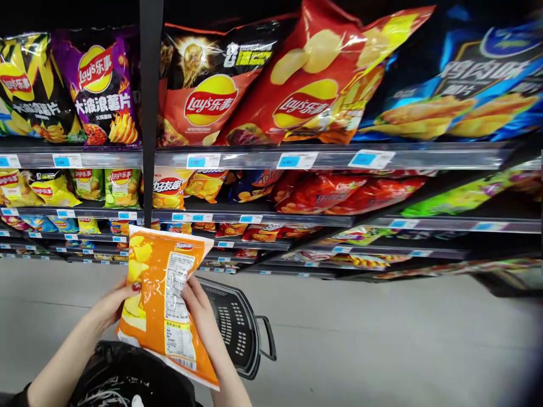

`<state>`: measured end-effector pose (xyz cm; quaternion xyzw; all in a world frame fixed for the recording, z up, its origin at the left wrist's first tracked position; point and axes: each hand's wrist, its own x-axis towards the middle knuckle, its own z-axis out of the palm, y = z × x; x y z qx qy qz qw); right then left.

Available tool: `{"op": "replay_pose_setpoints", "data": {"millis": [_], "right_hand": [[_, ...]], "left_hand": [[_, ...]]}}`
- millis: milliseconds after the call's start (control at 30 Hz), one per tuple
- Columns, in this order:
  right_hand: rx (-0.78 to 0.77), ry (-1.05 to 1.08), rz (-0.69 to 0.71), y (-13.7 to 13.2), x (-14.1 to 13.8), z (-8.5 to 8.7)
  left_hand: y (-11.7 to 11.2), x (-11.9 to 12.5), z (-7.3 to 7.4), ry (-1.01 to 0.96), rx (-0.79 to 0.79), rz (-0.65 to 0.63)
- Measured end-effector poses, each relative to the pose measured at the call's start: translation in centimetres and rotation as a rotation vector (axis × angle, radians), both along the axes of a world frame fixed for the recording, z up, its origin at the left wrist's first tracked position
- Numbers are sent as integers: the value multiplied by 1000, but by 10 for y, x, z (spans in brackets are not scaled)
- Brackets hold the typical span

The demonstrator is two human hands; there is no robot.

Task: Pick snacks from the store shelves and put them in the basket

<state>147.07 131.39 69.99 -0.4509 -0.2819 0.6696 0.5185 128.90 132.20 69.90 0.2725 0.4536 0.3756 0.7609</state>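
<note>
I hold an orange bag of potato chips (pixel 159 305) in front of me, its back with the printed label and barcode turned toward me. My left hand (pixel 113 303) grips the bag's left edge, fingers curled behind it. My right hand (pixel 198 308) clasps the right edge, thumb on the label side. The bag is tilted slightly, its top near the lower shelves.
A black plastic shopping basket (pixel 237 328) with a handle sits on the grey floor just right of my hands. Store shelves (pixel 297 158) full of chip bags with blue price tags fill the upper view. A black upright post (pixel 149 113) divides the shelving.
</note>
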Motion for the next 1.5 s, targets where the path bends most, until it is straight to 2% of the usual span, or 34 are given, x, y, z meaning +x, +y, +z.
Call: {"op": "replay_pose_setpoints", "data": {"millis": [100,233,367,500,700,900,967,1067,1233,1400,1500], "right_hand": [[92,11,79,-4,3,7],[123,70,191,-5,8,22],[131,145,222,1,7,37],[-32,113,145,13,1,41],[-191,124,37,29,-5,36],[-241,116,-4,31,-2,36],[-230,128,-47,31,0,35],[-197,148,-126,29,4,30],[-187,239,-131,24,6,16],[-255,358,-73,20,7,6],[-256,323,-35,19,8,1]], "left_hand": [[-11,0,14,3,-44,25],[-9,6,32,-5,-51,67],[0,7,35,16,-4,88],[10,7,33,46,15,58],[26,12,28,47,-20,53],[29,11,30,33,-13,51],[25,8,34,9,0,6],[17,5,40,6,102,-136],[10,7,44,206,306,-220],[7,10,41,419,312,-227],[6,13,42,453,256,-259]]}}
